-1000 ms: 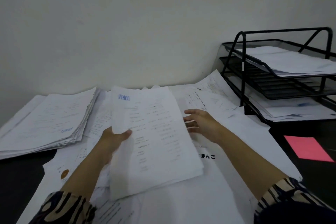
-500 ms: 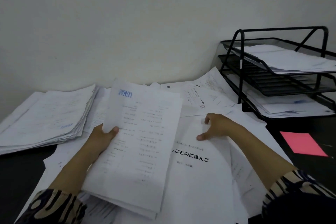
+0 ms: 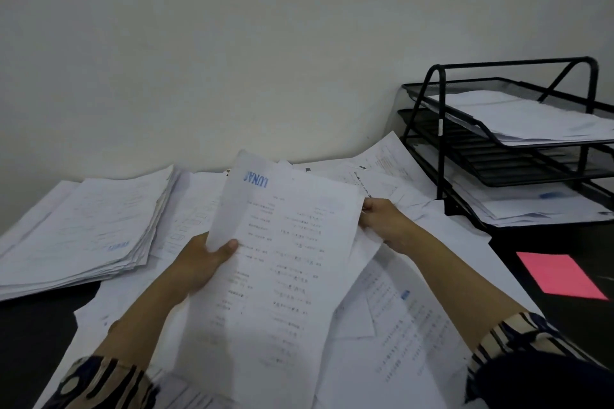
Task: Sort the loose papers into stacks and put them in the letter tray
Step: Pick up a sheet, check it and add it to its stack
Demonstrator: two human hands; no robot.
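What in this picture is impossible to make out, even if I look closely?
Head view only:
- Print on the held papers: too small and blurred.
- Fingers of the left hand and right hand: behind the papers.
- Letter tray: right side cut off by the edge.
- Middle shelf: too dark.

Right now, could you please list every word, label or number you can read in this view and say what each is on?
"LUNAS", blue stamp seen upside down, at the top of the held sheaf of papers, which the left hand and right hand grip.
Blue stamp on the paper stack at left: too blurred to read.
Printed lines on the held sheaf and the loose papers: too small to read.
Pink sheet: no text visible.
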